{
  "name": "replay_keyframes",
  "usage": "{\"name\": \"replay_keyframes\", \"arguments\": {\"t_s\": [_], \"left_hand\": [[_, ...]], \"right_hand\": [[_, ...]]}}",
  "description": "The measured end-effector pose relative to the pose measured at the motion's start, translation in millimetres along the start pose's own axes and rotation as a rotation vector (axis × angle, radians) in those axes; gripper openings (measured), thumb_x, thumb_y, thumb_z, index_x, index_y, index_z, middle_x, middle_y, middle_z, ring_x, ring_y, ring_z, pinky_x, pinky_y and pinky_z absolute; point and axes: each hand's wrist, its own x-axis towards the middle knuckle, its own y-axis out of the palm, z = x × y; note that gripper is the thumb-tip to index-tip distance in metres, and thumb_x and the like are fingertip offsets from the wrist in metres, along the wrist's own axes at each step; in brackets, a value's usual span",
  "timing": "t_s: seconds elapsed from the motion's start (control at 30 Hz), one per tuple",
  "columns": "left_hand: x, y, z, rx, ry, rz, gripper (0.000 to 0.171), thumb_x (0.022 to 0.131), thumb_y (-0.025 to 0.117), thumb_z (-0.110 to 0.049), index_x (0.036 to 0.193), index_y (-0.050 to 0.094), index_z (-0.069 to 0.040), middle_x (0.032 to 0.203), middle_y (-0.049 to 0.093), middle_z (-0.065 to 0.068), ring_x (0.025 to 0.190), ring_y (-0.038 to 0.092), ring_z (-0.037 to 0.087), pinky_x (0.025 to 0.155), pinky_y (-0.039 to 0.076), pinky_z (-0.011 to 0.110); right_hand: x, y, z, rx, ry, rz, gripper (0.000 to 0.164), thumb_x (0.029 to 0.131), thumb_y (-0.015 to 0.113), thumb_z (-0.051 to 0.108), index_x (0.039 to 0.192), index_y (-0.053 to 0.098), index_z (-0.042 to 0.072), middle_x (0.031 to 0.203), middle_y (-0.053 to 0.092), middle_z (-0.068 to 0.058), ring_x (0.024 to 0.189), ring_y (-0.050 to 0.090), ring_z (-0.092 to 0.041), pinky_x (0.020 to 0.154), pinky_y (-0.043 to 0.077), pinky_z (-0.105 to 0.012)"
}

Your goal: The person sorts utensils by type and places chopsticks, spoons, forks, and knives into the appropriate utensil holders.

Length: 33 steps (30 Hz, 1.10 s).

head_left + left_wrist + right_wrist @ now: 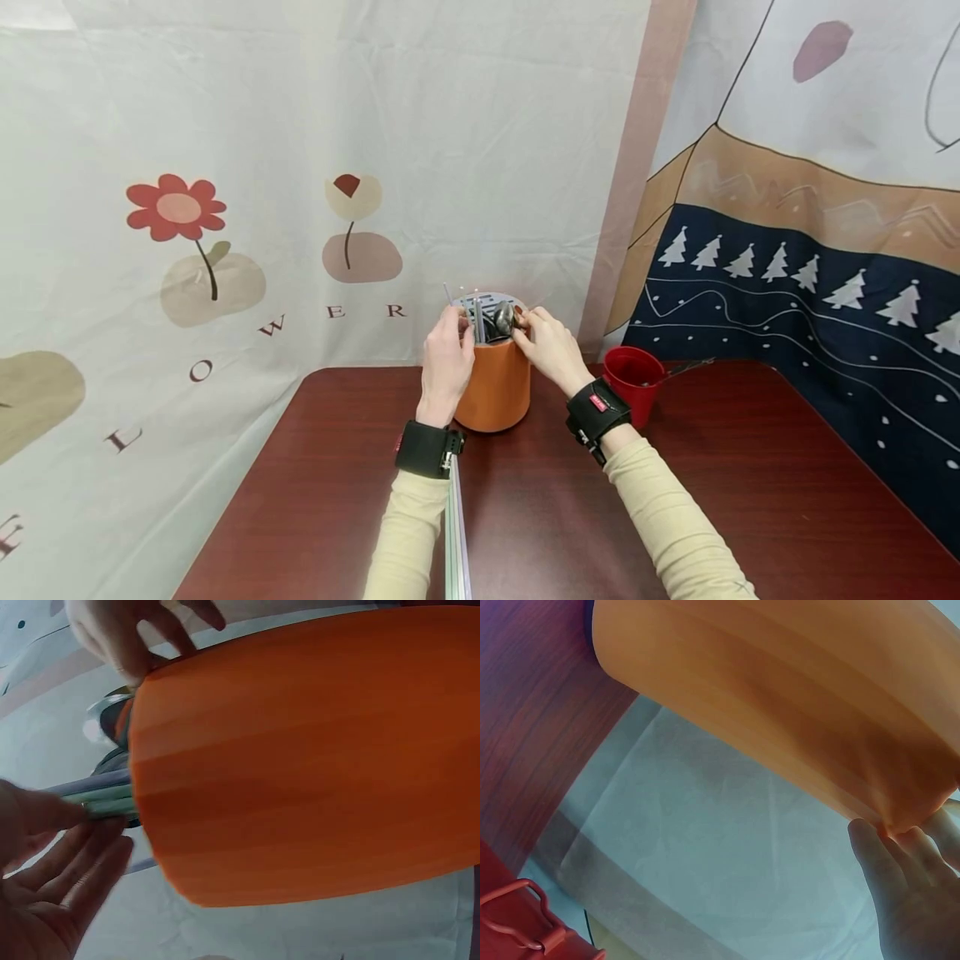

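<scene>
An orange container (492, 387) stands upright on the table, with spoons (504, 318) and several slim handles (478, 321) sticking out of its top. On its left side, my left hand (447, 354) pinches greenish slim handles (112, 801) between thumb and fingers, just above the rim. My right hand (553, 346) is at the right side of the rim, close to the spoons. In the right wrist view its fingertips (866, 836) touch the container's edge, and whether they pinch anything is hidden.
A red cup (633, 379) with a metal utensil (686, 367) leaning out stands to the right on the dark red wooden table (330, 492). Pale long strips (456, 533) run along the table beside my left forearm. Printed cloth (480, 150) hangs behind.
</scene>
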Motion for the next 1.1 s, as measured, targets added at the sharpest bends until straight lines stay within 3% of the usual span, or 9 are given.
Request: {"name": "replay_keyframes", "arguments": {"t_s": [0.13, 0.3, 0.63, 0.9, 1.1], "left_hand": [[-5.7, 7.0, 3.7, 0.094, 0.026, 0.044, 0.010, 0.091, 0.056, -0.004, 0.100, 0.058, 0.000, 0.081, 0.064, 0.015, 0.074, 0.060, 0.029, 0.063, 0.050, 0.038], [-12.0, 12.0, 7.3, 0.180, 0.033, 0.035, 0.010, 0.091, 0.057, -0.007, 0.096, 0.063, -0.001, 0.082, 0.069, 0.015, 0.089, 0.059, 0.031, 0.070, 0.052, 0.038], [-27.8, 8.7, 5.0, 0.192, 0.008, 0.023, 0.017, 0.090, 0.060, -0.009, 0.105, 0.061, 0.000, 0.104, 0.063, 0.016, 0.102, 0.053, 0.032, 0.085, 0.050, 0.039], [-52.0, 2.3, 7.6, 0.170, -0.025, 0.006, 0.023, 0.088, 0.064, -0.011, 0.108, 0.059, -0.002, 0.107, 0.057, 0.014, 0.096, 0.053, 0.030, 0.075, 0.052, 0.038], [-70.5, -2.5, 13.2, 0.176, -0.094, 0.074, 0.020, 0.088, 0.065, -0.011, 0.106, 0.061, -0.003, 0.101, 0.061, 0.013, 0.091, 0.056, 0.029, 0.070, 0.052, 0.039]], "right_hand": [[-0.9, 0.1, -0.6, 0.000, 0.005, 0.004, 0.023, 0.093, 0.056, 0.028, 0.105, 0.062, 0.010, 0.099, 0.057, -0.005, 0.083, 0.060, -0.026, 0.070, 0.049, -0.039], [-1.6, -0.4, -0.8, 0.007, 0.006, -0.003, 0.022, 0.093, 0.057, 0.029, 0.103, 0.062, 0.010, 0.099, 0.057, -0.004, 0.085, 0.060, -0.028, 0.071, 0.050, -0.041], [-1.5, -2.0, 0.8, 0.017, 0.003, 0.003, 0.022, 0.093, 0.056, 0.029, 0.103, 0.062, 0.010, 0.098, 0.057, -0.005, 0.083, 0.059, -0.027, 0.070, 0.049, -0.040], [-2.4, -2.3, 1.2, 0.017, 0.001, 0.009, 0.024, 0.094, 0.056, 0.030, 0.104, 0.063, 0.010, 0.096, 0.056, -0.005, 0.080, 0.057, -0.024, 0.067, 0.047, -0.036], [-2.4, -2.5, 1.6, 0.015, 0.007, 0.012, 0.024, 0.094, 0.056, 0.031, 0.105, 0.063, 0.011, 0.098, 0.056, -0.004, 0.082, 0.058, -0.025, 0.070, 0.048, -0.038]]}}
